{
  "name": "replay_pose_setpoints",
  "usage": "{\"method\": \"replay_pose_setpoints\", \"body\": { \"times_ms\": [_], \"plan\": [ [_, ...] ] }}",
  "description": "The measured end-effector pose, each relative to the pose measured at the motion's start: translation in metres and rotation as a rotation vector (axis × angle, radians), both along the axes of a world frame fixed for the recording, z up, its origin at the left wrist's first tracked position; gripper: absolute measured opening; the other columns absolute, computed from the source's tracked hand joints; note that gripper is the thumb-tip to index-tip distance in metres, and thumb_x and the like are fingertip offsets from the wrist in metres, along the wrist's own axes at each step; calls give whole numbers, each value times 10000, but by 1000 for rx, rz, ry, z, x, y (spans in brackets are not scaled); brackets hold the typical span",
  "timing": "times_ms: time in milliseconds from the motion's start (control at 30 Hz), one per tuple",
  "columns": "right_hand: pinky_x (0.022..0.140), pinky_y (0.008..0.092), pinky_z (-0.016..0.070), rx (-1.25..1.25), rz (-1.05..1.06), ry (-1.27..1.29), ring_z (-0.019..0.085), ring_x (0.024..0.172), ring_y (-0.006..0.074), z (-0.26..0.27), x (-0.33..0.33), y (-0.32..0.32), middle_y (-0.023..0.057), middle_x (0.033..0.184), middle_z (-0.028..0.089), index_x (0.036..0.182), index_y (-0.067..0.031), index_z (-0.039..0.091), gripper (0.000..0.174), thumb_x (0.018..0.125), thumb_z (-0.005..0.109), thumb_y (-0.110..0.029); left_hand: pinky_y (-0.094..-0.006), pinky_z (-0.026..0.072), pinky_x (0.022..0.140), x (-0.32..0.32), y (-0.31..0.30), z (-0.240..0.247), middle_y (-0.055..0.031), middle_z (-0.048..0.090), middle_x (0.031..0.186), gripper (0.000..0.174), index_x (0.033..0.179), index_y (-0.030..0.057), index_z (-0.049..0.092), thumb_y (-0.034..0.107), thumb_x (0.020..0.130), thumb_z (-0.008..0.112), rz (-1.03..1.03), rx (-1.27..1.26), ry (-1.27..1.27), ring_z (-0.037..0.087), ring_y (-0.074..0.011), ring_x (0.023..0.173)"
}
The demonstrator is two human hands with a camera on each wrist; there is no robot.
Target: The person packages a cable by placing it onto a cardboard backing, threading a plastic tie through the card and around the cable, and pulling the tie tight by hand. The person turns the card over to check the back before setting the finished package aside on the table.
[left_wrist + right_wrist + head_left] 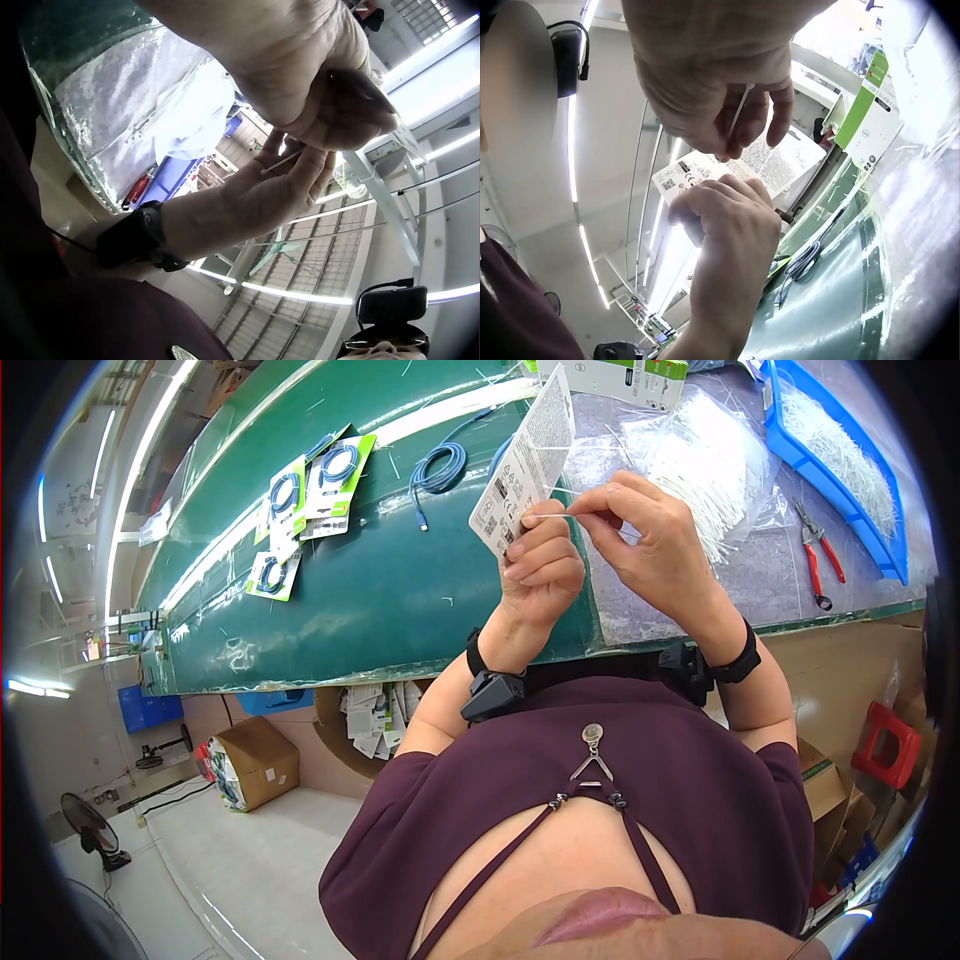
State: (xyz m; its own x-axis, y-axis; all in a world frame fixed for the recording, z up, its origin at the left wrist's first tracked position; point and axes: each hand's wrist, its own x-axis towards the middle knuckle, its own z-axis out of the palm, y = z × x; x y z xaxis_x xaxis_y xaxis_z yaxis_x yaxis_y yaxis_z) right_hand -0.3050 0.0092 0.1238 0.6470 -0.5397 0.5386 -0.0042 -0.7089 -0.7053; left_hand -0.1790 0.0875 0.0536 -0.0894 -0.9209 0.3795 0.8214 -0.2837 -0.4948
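My left hand (pixel 543 565) grips the lower edge of a printed white packaging card (pixel 537 455), held upright above the table. My right hand (pixel 645 535) is close beside it, its thumb and forefinger pinching a thin white cable tie (pixel 740 109). The tie spans the short gap between my two hands in the head view. White strands also stick out from the card's right side higher up. A bit of blue cable shows behind the card's left edge; the rest of that side is hidden. Left of the card, a coiled blue cable (pixel 438 468) lies on the green table (pixel 340 630).
Several carded blue cables (pixel 338 465) lie at the left. To the right are a heap of white cable ties (pixel 705 465) on plastic, red-handled cutters (pixel 815 555) and a blue bin (pixel 840 482). A green-and-white box (pixel 625 382) stands at the back.
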Motion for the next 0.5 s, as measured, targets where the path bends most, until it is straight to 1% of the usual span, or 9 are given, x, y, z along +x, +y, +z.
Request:
{"method": "replay_pose_setpoints", "body": {
  "times_ms": [233,267,333,400,467,500],
  "plan": [
    [570,266,455,-24,16,20,562,618,158,2,2,2,66,733,582,862,-10,657,107,773,650,49,-226,394,443,0,0,-1,-29,495,606,88,880,32,497,75,945,457,-5,32,-9,509,-116,458],
    [577,291,462,-25,21,15,571,631,189,2,3,3,74,734,576,859,-17,651,94,775,645,26,-226,394,443,-1,0,-3,-29,495,606,88,880,32,497,75,945,457,-5,32,-8,509,-116,458],
    [590,340,476,-28,31,6,587,657,252,1,7,4,90,738,566,852,-31,639,73,780,636,-18,-229,402,461,-1,0,-8,-18,488,602,115,898,43,509,131,959,466,15,40,-58,517,-107,486],
    [598,340,477,12,27,-21,586,663,262,-2,12,5,94,739,568,860,-28,632,85,777,633,-10,-231,406,470,-1,-1,-12,-12,484,600,132,907,49,515,158,967,471,27,41,-78,521,-103,500],
    [615,340,480,89,22,-68,585,676,283,-6,15,3,102,742,571,876,-23,616,108,772,625,7,-245,448,527,1,-5,-14,-23,544,688,162,992,59,530,215,968,492,181,65,-428,562,-110,595],
    [615,340,480,81,27,-52,585,676,283,-9,13,0,102,742,571,876,-23,616,108,772,625,7,-252,470,555,2,-6,-14,-28,574,732,194,1034,64,538,243,969,502,263,77,-597,583,-114,642]
  ]
}}
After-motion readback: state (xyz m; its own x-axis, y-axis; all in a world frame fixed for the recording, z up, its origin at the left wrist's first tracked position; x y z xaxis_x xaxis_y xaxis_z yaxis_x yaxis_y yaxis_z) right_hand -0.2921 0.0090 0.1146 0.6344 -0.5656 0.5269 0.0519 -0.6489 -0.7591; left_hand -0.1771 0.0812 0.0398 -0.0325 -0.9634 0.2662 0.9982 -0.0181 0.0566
